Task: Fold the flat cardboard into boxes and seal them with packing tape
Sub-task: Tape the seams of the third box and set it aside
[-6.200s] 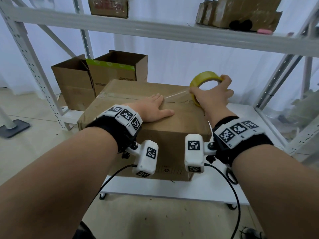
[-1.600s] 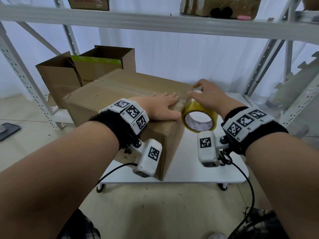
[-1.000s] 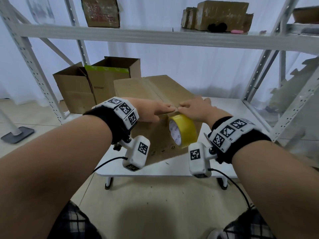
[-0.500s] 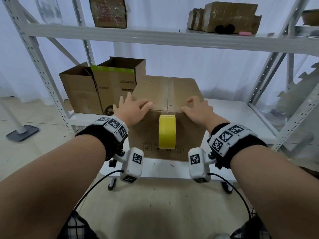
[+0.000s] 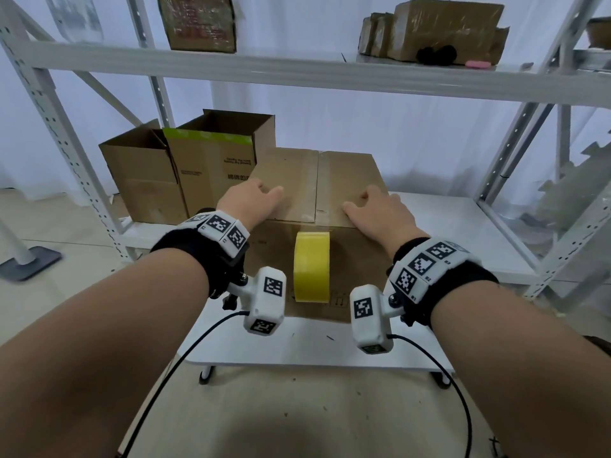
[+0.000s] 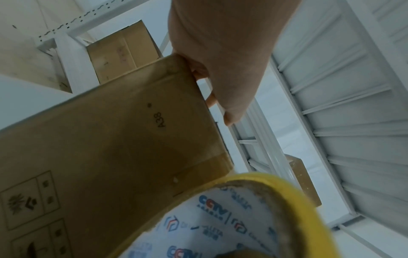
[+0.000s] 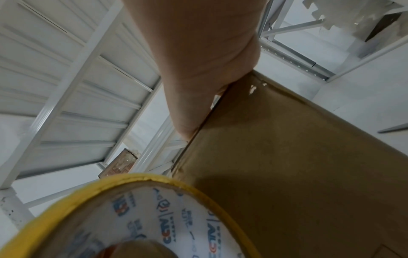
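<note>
2 hands (image 5: 253,203) (image 5: 380,213) atop taped cardboard box (image 5: 317,180)

The head camera looks forward and down over both wrists. Each wrist camera sits close under its hand, facing upward, and both share the brown cardboard box (image 5: 317,190) and yellow tape roll (image 5: 311,266).

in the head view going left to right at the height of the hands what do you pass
Open brown box → green-edged open box → left hand → taped seam on the cardboard box, with the yellow tape roll hanging just below it → right hand → white shelf.
</note>
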{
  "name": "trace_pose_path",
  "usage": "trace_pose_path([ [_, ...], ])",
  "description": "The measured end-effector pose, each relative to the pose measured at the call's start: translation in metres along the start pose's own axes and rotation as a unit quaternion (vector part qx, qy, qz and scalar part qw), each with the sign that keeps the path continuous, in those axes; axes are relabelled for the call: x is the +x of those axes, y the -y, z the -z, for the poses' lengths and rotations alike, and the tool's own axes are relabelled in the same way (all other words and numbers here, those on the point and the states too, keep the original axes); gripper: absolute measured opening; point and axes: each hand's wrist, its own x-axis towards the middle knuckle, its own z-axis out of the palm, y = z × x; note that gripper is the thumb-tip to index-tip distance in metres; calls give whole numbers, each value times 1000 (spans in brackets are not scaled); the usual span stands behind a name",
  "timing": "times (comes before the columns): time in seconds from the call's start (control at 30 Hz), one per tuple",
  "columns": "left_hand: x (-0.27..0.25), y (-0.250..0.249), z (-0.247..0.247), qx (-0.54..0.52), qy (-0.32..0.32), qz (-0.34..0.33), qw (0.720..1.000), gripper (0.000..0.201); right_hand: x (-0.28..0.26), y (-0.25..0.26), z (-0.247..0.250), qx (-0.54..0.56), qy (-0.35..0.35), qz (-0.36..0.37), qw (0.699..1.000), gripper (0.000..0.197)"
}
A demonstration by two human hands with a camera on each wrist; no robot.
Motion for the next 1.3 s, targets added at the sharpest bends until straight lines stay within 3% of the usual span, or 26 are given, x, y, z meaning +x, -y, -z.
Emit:
trace_pose_path([
  [0.1,11,-1,1,-24,5,12,1000,63,12,5,-2,-2,3,-4,1000,53],
  [0.23,24,3,3,-49,-48,12,998,52,27,9,-2,41,12,-15,999,46],
  [0.47,19,4,-7,103,-56,33,993,45,31,16,-16,38,14,-19,999,42],
  [0.63,15,6,-5,168,-12,8,986,54,27,24,-16,-24,41,-16,999,47],
  [0.77,18,1,1,209,61,-12,976,58,38,27,-19,-49,70,-6,996,60],
  [0.83,22,-2,1,228,96,-52,968,55,41,28,-19,-62,79,3,995,67],
  [0.97,30,-10,0,237,161,-148,947,49,40,26,-19,-65,72,9,995,60],
  [1.17,37,-20,-4,217,198,-155,943,56,48,29,-10,-60,81,29,994,47],
  [1.3,38,-36,-10,220,211,-160,939,53,53,25,-17,-49,51,13,997,47],
])
